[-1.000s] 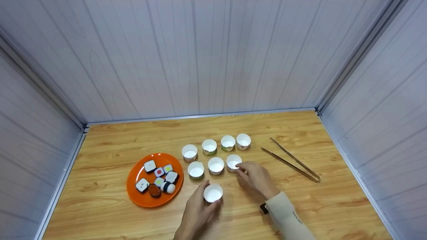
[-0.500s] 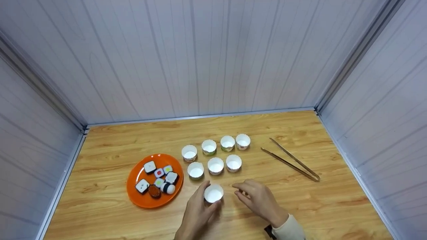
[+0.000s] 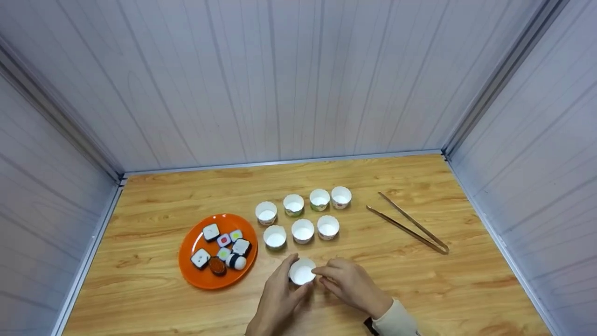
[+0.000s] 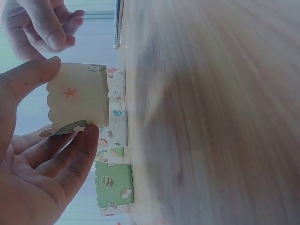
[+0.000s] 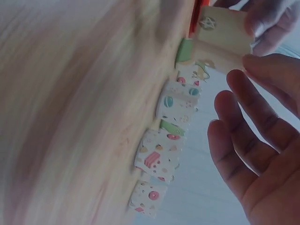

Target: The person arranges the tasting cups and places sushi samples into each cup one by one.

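Note:
In the head view a paper baking cup [image 3: 302,271] with a white inside stands in front of the other cups. My left hand [image 3: 279,294] holds it from the left, thumb and fingers around its side. The left wrist view shows the cup's beige wall [image 4: 77,96] with a small starfish print, pinched between thumb and fingers. My right hand [image 3: 347,282] is at the cup's right rim, a fingertip at or just over the edge; whether it touches cannot be told. In the right wrist view that hand's other fingers [image 5: 255,119] are loosely extended with nothing between them.
Several more paper cups stand behind in two rows, with a front-row cup [image 3: 302,232] and a back-row cup [image 3: 294,205]. An orange plate [image 3: 190,275] of toy sushi pieces [image 3: 241,247] lies left. Metal tongs [image 3: 438,247] lie right. Panel walls [image 3: 280,93] enclose the table.
My right hand has left the right cup of the front row, come back toward me, then moved left to the held cup's rim. My left hand keeps its hold, nearly in place.

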Demonstrator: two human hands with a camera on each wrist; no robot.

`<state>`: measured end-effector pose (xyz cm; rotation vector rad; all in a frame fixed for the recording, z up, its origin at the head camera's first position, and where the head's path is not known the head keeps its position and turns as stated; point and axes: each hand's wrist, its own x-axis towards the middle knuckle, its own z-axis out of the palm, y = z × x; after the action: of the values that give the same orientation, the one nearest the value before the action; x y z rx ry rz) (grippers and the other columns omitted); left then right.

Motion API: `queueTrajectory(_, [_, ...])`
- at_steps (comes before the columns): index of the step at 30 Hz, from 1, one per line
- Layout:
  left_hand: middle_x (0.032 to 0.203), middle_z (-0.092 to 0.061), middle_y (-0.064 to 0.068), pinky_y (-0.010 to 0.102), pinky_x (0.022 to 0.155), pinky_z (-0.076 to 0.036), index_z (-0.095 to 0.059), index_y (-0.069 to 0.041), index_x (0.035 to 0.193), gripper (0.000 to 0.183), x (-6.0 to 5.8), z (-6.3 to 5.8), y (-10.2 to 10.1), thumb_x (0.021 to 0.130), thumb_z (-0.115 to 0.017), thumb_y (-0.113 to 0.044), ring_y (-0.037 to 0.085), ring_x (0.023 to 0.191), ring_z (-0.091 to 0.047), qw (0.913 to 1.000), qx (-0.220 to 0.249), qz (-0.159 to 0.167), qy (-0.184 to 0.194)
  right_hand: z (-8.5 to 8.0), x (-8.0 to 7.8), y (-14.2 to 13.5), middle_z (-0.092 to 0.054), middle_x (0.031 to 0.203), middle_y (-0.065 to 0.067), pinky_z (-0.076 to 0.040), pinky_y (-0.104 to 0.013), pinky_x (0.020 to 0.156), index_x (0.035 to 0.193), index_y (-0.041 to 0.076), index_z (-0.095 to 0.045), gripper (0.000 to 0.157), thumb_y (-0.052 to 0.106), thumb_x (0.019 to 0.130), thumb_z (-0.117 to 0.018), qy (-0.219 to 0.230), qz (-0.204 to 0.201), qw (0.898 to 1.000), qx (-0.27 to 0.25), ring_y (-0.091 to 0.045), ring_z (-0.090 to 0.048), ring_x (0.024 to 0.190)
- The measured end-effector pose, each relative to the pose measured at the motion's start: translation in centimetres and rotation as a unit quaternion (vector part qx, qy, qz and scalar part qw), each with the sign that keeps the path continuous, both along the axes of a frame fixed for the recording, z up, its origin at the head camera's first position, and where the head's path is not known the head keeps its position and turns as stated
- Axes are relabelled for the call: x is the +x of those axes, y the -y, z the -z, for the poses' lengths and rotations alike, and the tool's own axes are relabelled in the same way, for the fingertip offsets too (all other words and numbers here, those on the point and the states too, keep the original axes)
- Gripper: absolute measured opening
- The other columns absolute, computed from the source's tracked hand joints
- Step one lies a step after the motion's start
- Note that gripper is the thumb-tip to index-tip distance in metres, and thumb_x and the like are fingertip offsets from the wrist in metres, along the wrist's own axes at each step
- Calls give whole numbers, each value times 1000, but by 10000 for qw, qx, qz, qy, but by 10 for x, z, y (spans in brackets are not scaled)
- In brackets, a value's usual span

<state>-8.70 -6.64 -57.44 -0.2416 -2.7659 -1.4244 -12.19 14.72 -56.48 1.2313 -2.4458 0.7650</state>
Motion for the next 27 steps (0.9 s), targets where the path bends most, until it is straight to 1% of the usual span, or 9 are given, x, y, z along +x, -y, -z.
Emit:
queueTrajectory(8, [134,-59,15,47,105,-44,-48,1,141,68,1,0,-1,83,-82,-11,28,125,-55,9998,114,128,-65,2,-2,5,-63,85,9,-46,-16,60,101,17,-77,17,10,86,-79,86,-15,9998,186,-3,-55,70])
queueTrajectory(12, [134,-59,14,46,105,-44,-47,1,142,70,1,0,0,83,-82,-11,27,125,-54,9997,201,151,7,1,-4,5,-63,85,9,-48,-18,63,97,17,-76,12,11,86,-79,92,-156,9997,152,-5,-57,73])
queueTrajectory(14, [137,-57,16,45,104,-45,-45,0,144,72,0,-1,0,83,-82,-13,27,126,-54,9997,211,104,97,0,-5,5,-63,85,8,-50,-21,66,95,17,-76,12,10,86,-79,81,-210,9996,143,-6,-59,76])
queueTrajectory(16, [138,-55,17,43,100,-48,-44,0,145,75,0,-1,1,84,-83,-17,27,125,-54,9995,241,68,185,-1,-5,4,-64,86,8,-52,-22,68,95,17,-76,12,10,85,-79,56,-232,9996,151,-8,-61,79])
queueTrajectory(18, [138,-55,17,42,97,-50,-42,1,146,78,0,-1,2,84,-83,-21,27,123,-55,9996,238,42,166,-3,-7,3,-64,87,8,-52,-22,69,94,17,-76,12,10,85,-80,-67,-217,9996,170,-8,-61,80])
queueTrajectory(21, [135,-58,18,41,91,-54,-42,3,146,78,0,1,3,84,-83,-22,28,119,-57,9995,314,40,68,-9,-11,-1,-65,87,8,-52,-21,68,93,17,-76,14,9,83,-80,-245,-192,9995,110,-9,-61,78])
queueTrajectory(23, [133,-59,17,42,91,-54,-43,3,145,76,-1,1,3,85,-82,-21,28,118,-58,9994,356,25,50,-15,-17,-6,-66,87,7,-52,-21,66,93,16,-76,15,8,81,-82,-370,-155,9992,-2,-9,-61,77])
queueTrajectory(27, [134,-59,16,42,91,-54,-46,0,144,72,-1,1,3,86,-81,-22,29,118,-58,9989,384,15,263,-24,-30,-19,-67,87,4,-53,-21,66,94,12,-77,18,5,78,-83,-513,78,9984,-202,-10,-61,75])
